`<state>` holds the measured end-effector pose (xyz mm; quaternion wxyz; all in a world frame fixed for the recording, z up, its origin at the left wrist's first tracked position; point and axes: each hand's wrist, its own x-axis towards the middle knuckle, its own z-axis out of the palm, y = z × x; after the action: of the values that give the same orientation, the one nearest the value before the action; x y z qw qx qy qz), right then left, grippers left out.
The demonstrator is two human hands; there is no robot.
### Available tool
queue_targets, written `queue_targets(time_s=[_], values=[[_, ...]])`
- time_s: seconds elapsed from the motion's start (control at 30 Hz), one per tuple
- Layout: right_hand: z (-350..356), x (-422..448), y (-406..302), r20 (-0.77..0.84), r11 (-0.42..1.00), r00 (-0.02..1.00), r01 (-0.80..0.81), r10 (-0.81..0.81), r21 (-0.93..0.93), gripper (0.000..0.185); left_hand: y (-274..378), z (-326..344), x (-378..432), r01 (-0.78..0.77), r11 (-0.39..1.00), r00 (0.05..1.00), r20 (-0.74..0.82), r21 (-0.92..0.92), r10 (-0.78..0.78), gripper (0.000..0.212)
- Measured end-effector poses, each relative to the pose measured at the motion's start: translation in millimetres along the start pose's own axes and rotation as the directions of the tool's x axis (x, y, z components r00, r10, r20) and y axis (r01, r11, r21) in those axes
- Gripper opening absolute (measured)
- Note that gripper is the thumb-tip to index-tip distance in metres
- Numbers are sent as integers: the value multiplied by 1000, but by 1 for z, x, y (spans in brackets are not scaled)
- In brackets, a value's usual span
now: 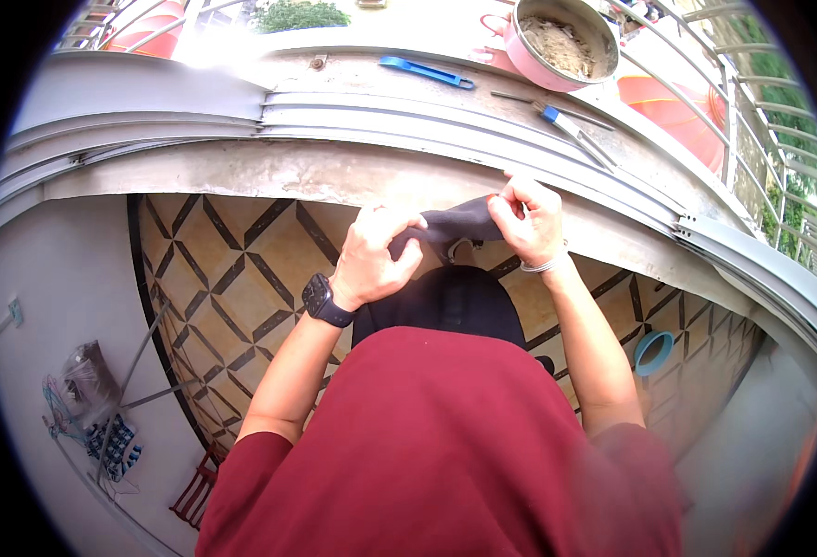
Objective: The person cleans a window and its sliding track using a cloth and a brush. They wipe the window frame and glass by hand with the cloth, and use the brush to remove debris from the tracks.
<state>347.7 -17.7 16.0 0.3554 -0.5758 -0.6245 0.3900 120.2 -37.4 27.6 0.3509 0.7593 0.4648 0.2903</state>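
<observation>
A dark grey cloth point(458, 221) is stretched between my two hands, just on my side of the window sill. My left hand point(380, 254) pinches its left end between thumb and fingers. At the other end, my right hand point(528, 217) grips the cloth, close to the sill's edge. Beyond the sliding-window track point(408, 125) lie a blue plastic-handled tool point(428, 72), a brush with a blue ferrule point(570, 129) and thin metal rods point(586, 120). A pink metal pot point(554, 76) holding a pale, crumbly material stands behind them.
Metal window bars point(693, 104) enclose the outer ledge. On the tiled floor point(234, 292) a light-blue round container point(654, 353) sits at right. Hangers and a plastic bag point(90, 383) are at lower left, near a red wooden chair point(196, 491).
</observation>
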Motion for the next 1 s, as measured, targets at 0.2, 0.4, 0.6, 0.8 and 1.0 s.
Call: queue_targets(time_s=[0.2,0.4,0.6,0.8,1.0], values=[[4,13,0,187,923,933,340,-307,-179,26,-16,0,35,-222,974,968,-110,52,227,20],[7,22,-1,283,890,909,378,-305,-254,24,-33,3,54,-309,941,951,35,134,308,15],[8,26,-4,321,874,884,424,-341,-238,21,-38,3,58,-307,939,951,98,154,294,15],[6,30,-6,346,876,885,408,-311,-257,19,-38,-1,64,-328,924,939,177,196,296,14],[-1,47,-20,390,958,906,242,-166,-155,19,-36,0,70,-372,912,912,251,172,324,13]])
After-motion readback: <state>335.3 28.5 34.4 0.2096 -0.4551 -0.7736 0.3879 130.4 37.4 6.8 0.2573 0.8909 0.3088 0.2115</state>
